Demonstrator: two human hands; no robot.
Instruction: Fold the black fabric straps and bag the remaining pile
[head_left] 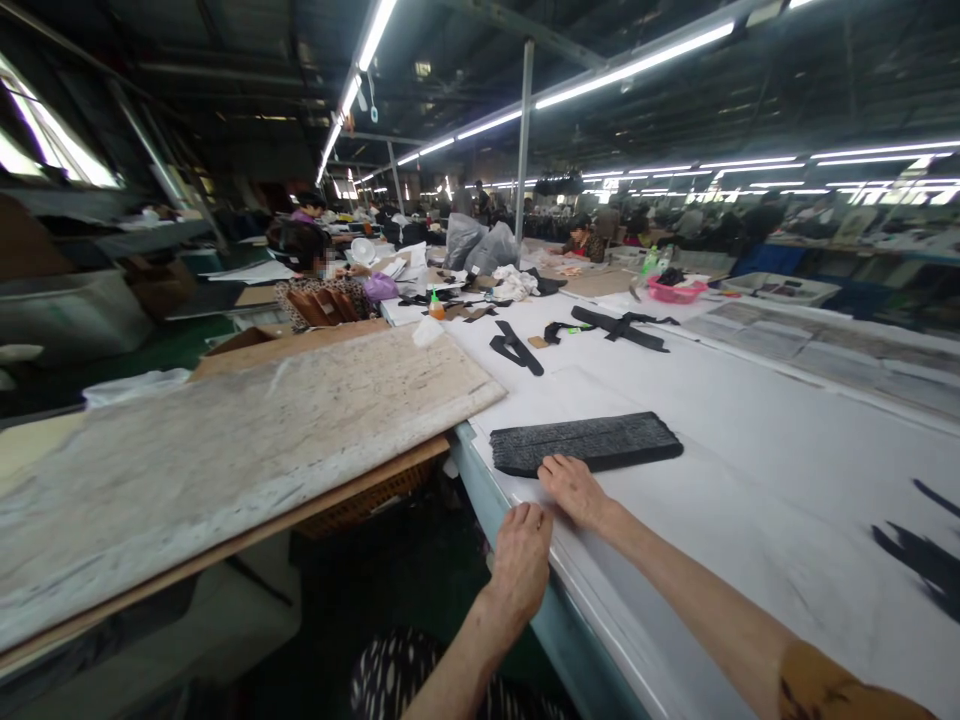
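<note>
A dark grey stack of fabric strips (589,438) is laid flat on the white tabletop (765,480), just right of and below the centre of the frame. Its long axis is set almost level across the picture, the right end being placed slightly higher than the left; the left end is pointed toward the pale board (247,450) at the left of the frame. The near long edge is touched, left of its middle, by the bent fingers of the right hand (574,490); whether the edge is pinched or only pressed cannot be told. The left hand (521,560) is held at the table edge, lower centre, apart from the stack, its fingers curled in; whether anything is gripped cannot be told. Loose black strips (622,328) are scattered beyond, and a pink basket (675,292) is seen at upper right.
</note>
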